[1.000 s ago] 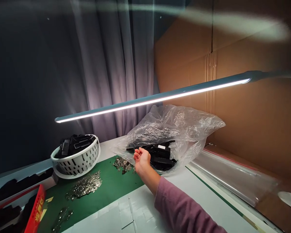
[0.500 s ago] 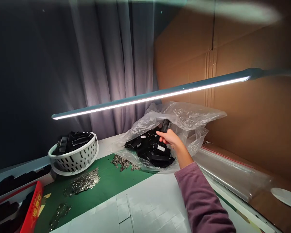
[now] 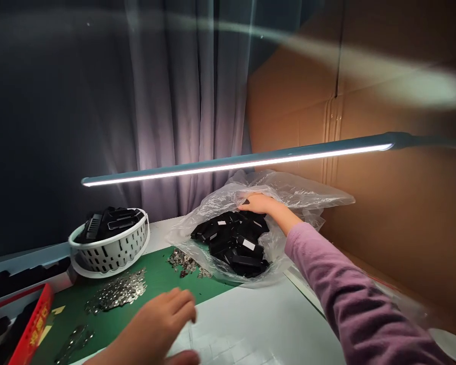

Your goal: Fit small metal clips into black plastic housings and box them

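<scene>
Right hand (image 3: 260, 204) open, resting flat on clear plastic bag (image 3: 300, 190); left hand (image 3: 161, 317) open, fingers spread, blurred.
Right: fingers pointing L, mauve sleeve (image 3: 349, 284) on forearm, black plastic parts (image 3: 231, 243) heaped in bag just below hand. Left: over green cutting mat (image 3: 163, 276), nearest loose metal pieces (image 3: 116, 296). Bag + parts at back of worktop (image 3: 258, 314), R of white slotted basket (image 3: 114, 261) w/ more black parts (image 3: 108, 224); smaller metal scraps (image 3: 184, 264) on mat, just beside bag; red tray (image 3: 32, 324) at front L.
</scene>
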The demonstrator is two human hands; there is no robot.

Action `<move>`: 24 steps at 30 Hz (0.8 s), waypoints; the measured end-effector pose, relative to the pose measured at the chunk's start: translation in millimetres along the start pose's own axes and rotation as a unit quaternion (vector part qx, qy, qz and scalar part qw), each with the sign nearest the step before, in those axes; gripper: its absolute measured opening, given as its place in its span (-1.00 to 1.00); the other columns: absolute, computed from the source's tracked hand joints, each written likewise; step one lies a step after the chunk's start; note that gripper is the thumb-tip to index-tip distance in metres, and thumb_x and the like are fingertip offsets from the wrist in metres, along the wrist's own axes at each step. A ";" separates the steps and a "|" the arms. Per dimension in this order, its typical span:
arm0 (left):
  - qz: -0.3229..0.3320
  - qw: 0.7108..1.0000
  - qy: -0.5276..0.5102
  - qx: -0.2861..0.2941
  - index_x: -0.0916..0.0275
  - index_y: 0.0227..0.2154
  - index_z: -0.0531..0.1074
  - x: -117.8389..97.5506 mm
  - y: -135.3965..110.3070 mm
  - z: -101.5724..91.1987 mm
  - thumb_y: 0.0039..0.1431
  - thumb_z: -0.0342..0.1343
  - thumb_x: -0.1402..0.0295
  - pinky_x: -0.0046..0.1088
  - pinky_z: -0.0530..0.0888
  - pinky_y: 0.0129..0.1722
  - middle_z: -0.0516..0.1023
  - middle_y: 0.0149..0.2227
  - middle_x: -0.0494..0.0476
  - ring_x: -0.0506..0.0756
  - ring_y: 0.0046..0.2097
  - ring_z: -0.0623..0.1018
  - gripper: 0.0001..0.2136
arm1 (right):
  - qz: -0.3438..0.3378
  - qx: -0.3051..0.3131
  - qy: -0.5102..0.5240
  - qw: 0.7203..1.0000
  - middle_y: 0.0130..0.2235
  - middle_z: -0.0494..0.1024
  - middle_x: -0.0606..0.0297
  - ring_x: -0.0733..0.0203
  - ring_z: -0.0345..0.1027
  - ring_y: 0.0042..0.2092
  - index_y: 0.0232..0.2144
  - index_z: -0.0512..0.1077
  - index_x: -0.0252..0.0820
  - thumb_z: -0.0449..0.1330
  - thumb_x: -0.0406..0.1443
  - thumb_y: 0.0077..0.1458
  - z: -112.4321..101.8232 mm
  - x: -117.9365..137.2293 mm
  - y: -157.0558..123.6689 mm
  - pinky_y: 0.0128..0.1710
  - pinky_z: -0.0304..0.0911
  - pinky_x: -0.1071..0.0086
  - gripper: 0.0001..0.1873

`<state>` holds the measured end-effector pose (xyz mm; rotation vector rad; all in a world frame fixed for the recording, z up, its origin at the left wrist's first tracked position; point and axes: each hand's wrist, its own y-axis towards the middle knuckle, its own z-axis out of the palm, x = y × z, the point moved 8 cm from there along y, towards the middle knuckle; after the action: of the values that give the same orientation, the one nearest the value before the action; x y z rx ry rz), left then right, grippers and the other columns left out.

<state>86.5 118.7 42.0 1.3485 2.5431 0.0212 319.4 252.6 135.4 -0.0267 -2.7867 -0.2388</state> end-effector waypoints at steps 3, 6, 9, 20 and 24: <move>0.100 0.995 -0.006 -0.012 0.13 -0.19 0.27 -47.9 69.1 3.7 0.02 -0.02 0.18 -0.35 0.27 -0.10 0.36 -0.09 0.05 0.10 -0.09 0.33 -0.72 | -0.055 -0.027 -0.014 0.998 -0.08 0.24 0.17 0.22 0.19 -0.12 -0.08 0.18 -0.27 -0.03 -0.21 0.10 -9.6 13.1 -3.7 -0.14 0.15 0.22 -0.65; 0.087 0.996 -0.001 -0.018 0.13 -0.04 0.17 -49.5 121.5 31.7 0.00 -0.02 0.14 -0.08 0.11 0.00 0.20 0.07 0.14 0.23 0.07 0.16 -0.56 | -0.071 -0.055 -0.024 0.996 -0.17 0.32 0.19 0.28 0.26 -0.21 -0.08 0.15 -0.29 -0.08 -0.18 0.13 -9.6 16.4 -21.8 -0.20 0.19 0.30 -0.63; 0.044 0.998 0.000 -0.047 0.21 0.01 0.11 -25.2 152.4 52.0 0.09 -0.15 0.16 -0.03 0.08 0.01 0.08 0.12 0.23 0.26 0.12 0.08 -0.57 | -0.042 -0.070 -0.058 0.995 -0.34 0.41 0.19 0.20 0.29 -0.29 -0.13 0.21 -0.30 -0.04 -0.18 0.08 6.6 1.5 -62.6 -0.27 0.19 0.29 -0.64; -0.050 0.990 0.022 -0.130 0.23 -0.08 0.19 26.9 224.5 31.9 0.11 -0.05 0.34 -0.11 0.27 -0.12 0.22 0.00 0.18 0.17 -0.06 0.32 -0.70 | -0.082 0.099 -0.060 0.990 -0.09 0.29 0.09 -0.07 0.01 0.01 -0.02 0.22 -0.16 0.08 -0.01 -0.15 119.3 -29.2 -145.4 0.05 -0.23 0.01 -0.37; -0.064 0.989 -0.019 -0.132 0.26 -0.15 0.25 40.4 254.6 15.3 0.11 -0.05 0.36 -0.23 0.37 -0.22 0.32 -0.10 0.15 0.11 -0.16 0.39 -0.76 | -0.122 0.053 -0.049 0.990 -0.19 0.35 0.13 -0.05 0.11 -0.08 -0.06 0.27 -0.13 0.09 -0.07 -0.15 131.4 -32.2 -141.3 0.01 -0.14 -0.03 -0.44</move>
<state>275.1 294.7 52.5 1.0741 2.4846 0.2933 299.1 135.8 -20.2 0.3385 -2.8946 -0.1518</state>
